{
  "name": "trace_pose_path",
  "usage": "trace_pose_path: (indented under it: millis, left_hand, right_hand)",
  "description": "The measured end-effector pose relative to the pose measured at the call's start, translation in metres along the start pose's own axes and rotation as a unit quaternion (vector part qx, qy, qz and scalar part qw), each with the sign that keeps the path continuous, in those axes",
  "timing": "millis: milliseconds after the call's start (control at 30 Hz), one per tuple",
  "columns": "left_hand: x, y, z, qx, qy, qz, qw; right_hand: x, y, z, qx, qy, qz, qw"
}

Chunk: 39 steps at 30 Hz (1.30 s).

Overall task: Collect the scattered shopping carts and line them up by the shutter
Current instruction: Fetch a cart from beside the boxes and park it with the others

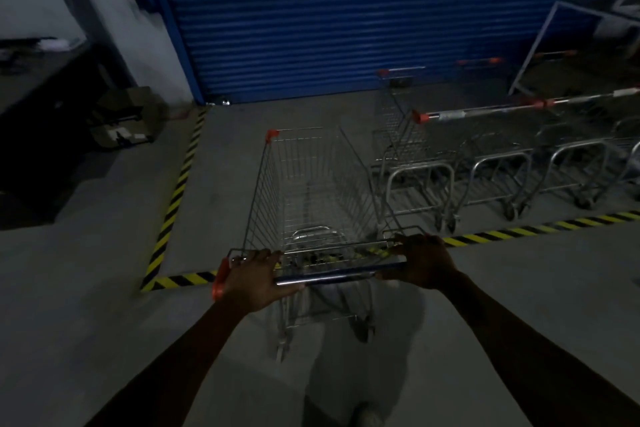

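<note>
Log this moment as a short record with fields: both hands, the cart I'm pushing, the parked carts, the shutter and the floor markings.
left hand: grips the handle beside its red end cap
right hand: grips the handle's other end
cart: wire basket looks empty, nose toward the shutter, basket inside the taped zone, rear wheels outside it
parked carts: side by side to the right of the pushed cart, inside the tape
shutter: blue, down
tape: yellow-black stripes along the zone's left and near edges

One held cart point(311, 184), at least three parked carts point(420, 180); one shutter point(346, 10); two hands point(254, 279) point(420, 262)
</note>
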State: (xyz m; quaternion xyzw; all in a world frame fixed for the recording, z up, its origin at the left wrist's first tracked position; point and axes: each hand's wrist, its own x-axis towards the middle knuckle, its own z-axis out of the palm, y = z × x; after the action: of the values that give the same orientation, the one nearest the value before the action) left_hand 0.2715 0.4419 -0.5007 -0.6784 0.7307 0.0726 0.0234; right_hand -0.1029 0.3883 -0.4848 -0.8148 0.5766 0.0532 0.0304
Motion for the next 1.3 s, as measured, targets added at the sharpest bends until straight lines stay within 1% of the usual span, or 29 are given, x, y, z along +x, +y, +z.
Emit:
trace_pose_path:
  millis: [100,167,233,333,433,533,700,800,933,1033,1200,1300]
  left_hand:
    - [0.055,0.009,-0.008,-0.013,-0.014,-0.026,0.999]
    - [0.087,0.014,-0.014,-0.009,-0.016,-0.036,0.999]
    - [0.116,0.019,-0.021,-0.017,-0.017,-0.033,0.999]
    - [0.16,0.024,-0.025,-0.033,-0.011,-0.025,0.999]
    - [0.203,0.023,-0.029,-0.027,0.011,-0.028,0.999]
    - [0.247,0.022,-0.032,-0.036,0.0,-0.024,0.999]
    - [0.324,0.015,-0.038,-0.035,-0.005,-0.043,0.998]
    - [0.371,0.012,-0.047,-0.034,-0.015,-0.044,0.998]
    - [0.425,0.008,-0.061,-0.036,-0.025,-0.029,0.999]
    - [0.461,0.002,-0.068,-0.028,-0.023,-0.039,0.999]
    - [0.5,0.005,-0.083,-0.026,-0.033,-0.044,0.998]
    - [0.512,0.016,-0.092,-0.021,-0.038,-0.042,0.998]
  right_hand:
    - [0.056,0.034,-0.001,0.006,0.009,-0.019,1.0]
    - [0.091,0.051,-0.005,0.014,-0.014,-0.016,1.0]
    - [0.124,0.068,-0.006,0.044,-0.019,-0.02,0.999]
    - [0.163,0.093,0.0,0.032,0.013,-0.058,0.998]
    - [0.203,0.111,0.001,0.03,0.024,-0.061,0.997]
    - [0.243,0.129,-0.002,0.044,0.052,-0.07,0.995]
    - [0.319,0.154,-0.017,0.049,0.025,-0.042,0.998]
    - [0.361,0.169,-0.02,0.055,0.042,-0.042,0.997]
    - [0.415,0.187,-0.027,0.048,0.033,-0.043,0.997]
    - [0.449,0.197,-0.029,0.074,0.055,-0.054,0.994]
    - [0.485,0.207,-0.044,0.075,-0.003,-0.05,0.996]
    - [0.493,0.212,-0.057,0.072,0.017,-0.061,0.995]
